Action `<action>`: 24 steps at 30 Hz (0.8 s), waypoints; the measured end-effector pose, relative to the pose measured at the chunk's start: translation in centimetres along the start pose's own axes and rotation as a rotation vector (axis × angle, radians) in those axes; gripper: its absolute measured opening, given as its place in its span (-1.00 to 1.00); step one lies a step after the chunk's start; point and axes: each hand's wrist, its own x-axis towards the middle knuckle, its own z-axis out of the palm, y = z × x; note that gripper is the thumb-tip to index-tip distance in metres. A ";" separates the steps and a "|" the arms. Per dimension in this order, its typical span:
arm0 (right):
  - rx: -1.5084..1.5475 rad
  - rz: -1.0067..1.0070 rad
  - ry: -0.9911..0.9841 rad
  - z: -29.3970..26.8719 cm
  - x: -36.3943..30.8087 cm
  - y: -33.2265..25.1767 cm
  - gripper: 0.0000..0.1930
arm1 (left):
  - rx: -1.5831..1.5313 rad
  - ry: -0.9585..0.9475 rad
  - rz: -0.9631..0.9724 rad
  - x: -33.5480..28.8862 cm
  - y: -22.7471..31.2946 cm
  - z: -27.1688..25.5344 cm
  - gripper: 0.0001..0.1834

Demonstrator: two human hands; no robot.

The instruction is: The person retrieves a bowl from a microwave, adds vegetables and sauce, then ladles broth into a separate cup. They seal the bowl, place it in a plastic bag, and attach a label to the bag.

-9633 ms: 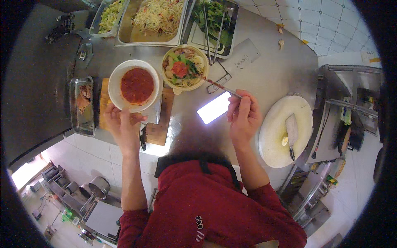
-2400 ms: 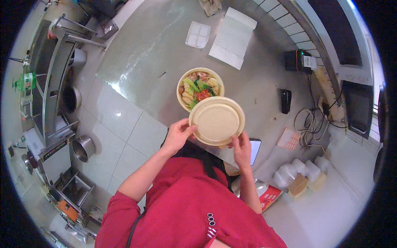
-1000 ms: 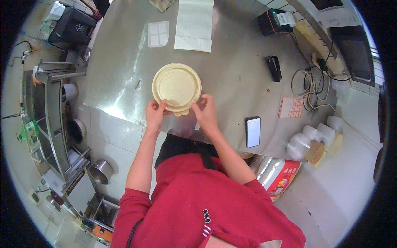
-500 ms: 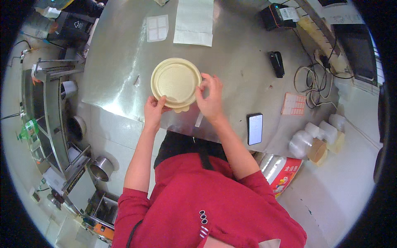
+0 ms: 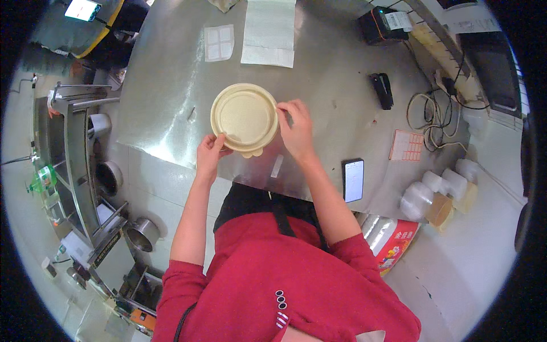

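Note:
A round beige takeout bowl (image 5: 246,115) with what looks like a fitted lid is in front of me over the near part of the steel table. Small tabs stick out from its near rim. At the bowl's near left rim, my left hand (image 5: 209,155) pinches the edge, its thumb on top and its fingers partly hidden below. My right hand (image 5: 295,126) grips the right rim between thumb and fingertips, the other fingers bent. Close to the table's front edge, a small pale strip (image 5: 277,166) lies between the bowl and my right forearm.
On the steel table (image 5: 319,137) lie a phone (image 5: 353,180), a black stapler (image 5: 381,91), label sheets (image 5: 219,43) and a white paper bag (image 5: 268,34). Right of these are tangled cables (image 5: 431,117), a black box-shaped device (image 5: 377,26) and stacked clear containers (image 5: 415,200). A metal rack (image 5: 71,154) stands left.
The right hand's fingers have shifted slightly up along the bowl's rim. The view has moved a little. At the top left, a lit phone beside a dark, yellow-edged shape has come into view.

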 end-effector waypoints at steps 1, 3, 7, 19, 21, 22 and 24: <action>-0.035 -0.030 -0.007 0.3 0.6 -0.2 -0.89 | -0.002 0.004 0.017 0.2 -0.2 -0.4 -0.68; -0.113 -0.218 -0.071 1.0 2.8 0.2 -0.87 | 0.010 0.008 0.040 0.6 -0.3 -0.6 -0.70; -0.220 -0.546 -0.271 1.6 7.0 1.1 -0.81 | 0.012 0.016 0.048 0.6 -0.1 -0.3 -0.73; -0.498 -0.775 -0.452 2.7 9.8 1.1 -0.89 | -0.008 0.000 0.054 0.4 -0.2 -0.1 -0.68; -0.297 -0.388 -0.148 1.6 9.5 1.7 -0.86 | -0.005 0.008 0.049 0.4 -0.5 -0.3 -0.68; -0.196 -0.196 -0.001 0.5 9.2 2.2 -0.84 | -0.007 0.009 0.042 0.5 -0.6 -0.3 -0.67; -0.273 0.303 -0.002 -5.2 9.6 1.0 -0.76 | -0.043 0.054 0.054 0.2 -1.0 -0.8 -0.66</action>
